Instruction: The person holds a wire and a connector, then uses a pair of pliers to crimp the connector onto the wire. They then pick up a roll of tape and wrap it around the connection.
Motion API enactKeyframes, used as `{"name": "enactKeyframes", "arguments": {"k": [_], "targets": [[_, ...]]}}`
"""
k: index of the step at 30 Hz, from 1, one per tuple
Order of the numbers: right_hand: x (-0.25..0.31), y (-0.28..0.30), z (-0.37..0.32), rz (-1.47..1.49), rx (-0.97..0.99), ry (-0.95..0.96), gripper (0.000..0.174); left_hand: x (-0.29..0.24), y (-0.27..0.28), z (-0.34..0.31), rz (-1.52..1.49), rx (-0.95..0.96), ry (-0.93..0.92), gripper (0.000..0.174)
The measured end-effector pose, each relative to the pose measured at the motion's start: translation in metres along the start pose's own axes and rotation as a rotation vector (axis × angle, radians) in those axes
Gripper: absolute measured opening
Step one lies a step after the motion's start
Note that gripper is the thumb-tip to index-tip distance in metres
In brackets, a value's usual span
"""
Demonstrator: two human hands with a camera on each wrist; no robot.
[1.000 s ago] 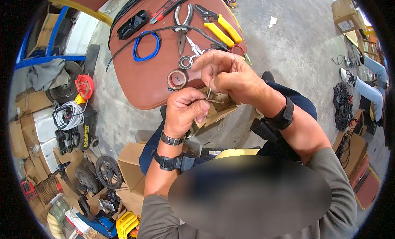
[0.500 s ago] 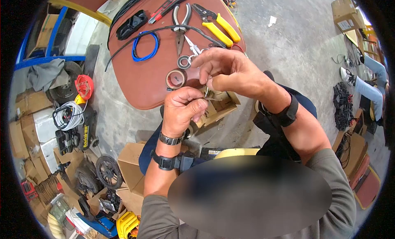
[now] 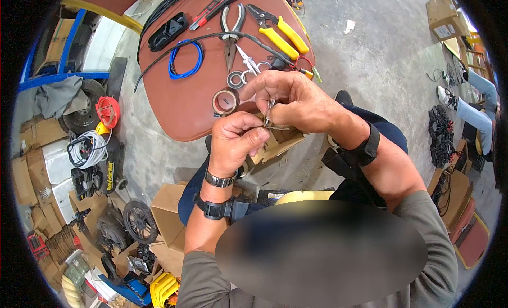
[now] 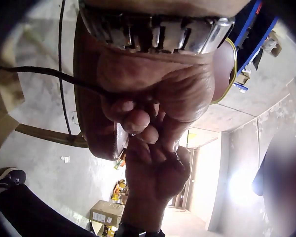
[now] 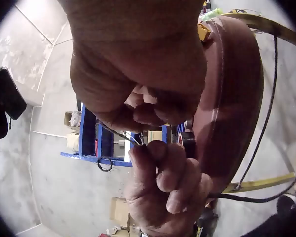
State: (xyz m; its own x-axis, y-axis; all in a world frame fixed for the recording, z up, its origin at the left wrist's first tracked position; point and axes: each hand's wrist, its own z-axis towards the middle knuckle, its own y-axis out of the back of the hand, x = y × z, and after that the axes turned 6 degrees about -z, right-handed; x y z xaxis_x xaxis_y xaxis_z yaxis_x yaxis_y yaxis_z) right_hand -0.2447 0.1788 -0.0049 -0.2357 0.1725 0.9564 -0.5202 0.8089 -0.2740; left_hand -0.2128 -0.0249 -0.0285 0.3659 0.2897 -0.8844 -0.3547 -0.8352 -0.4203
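Note:
In the head view my left hand (image 3: 233, 141) pinches the end of a black cable (image 4: 49, 71) between thumb and forefinger. The cable trails out of that hand in both wrist views. Close beside it, my right hand (image 3: 299, 101) has thumb and curled fingers on thin wires (image 3: 269, 109) that rise from the left fingertips. These wires look pale and shiny, and the right fingers partly hide them. The right wrist view shows thin wire ends (image 5: 137, 141) in the gap between the two hands.
On the brown padded seat (image 3: 164, 104) lie a tape roll (image 3: 226, 101), scissors (image 3: 253, 65), pliers (image 3: 230, 46), yellow-handled wire strippers (image 3: 283, 35), a utility knife (image 3: 217, 10) and a blue wire coil (image 3: 172, 64). A cardboard box (image 3: 280, 149) stands below the hands.
My right hand rose slightly, then came back down and a little left, with more of the shiny wires now showing at its fingers. My left hand has hardly moved.

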Motion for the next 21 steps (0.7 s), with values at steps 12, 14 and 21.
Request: {"name": "enactKeyframes", "arguments": {"k": [12,14,21], "targets": [[0.009,-0.007,-0.002,-0.144,-0.186,0.106,0.055,-0.007,-0.003,-0.001,0.12,-0.034,-0.033,0.012],[0.007,-0.006,-0.001,-0.185,-0.196,0.122,0.054,-0.008,-0.003,0.0,0.16,-0.042,-0.044,0.012],[0.019,-0.005,-0.003,-0.315,-0.247,0.068,0.05,-0.016,-0.008,-0.002,0.261,-0.047,-0.107,0.011]]}}
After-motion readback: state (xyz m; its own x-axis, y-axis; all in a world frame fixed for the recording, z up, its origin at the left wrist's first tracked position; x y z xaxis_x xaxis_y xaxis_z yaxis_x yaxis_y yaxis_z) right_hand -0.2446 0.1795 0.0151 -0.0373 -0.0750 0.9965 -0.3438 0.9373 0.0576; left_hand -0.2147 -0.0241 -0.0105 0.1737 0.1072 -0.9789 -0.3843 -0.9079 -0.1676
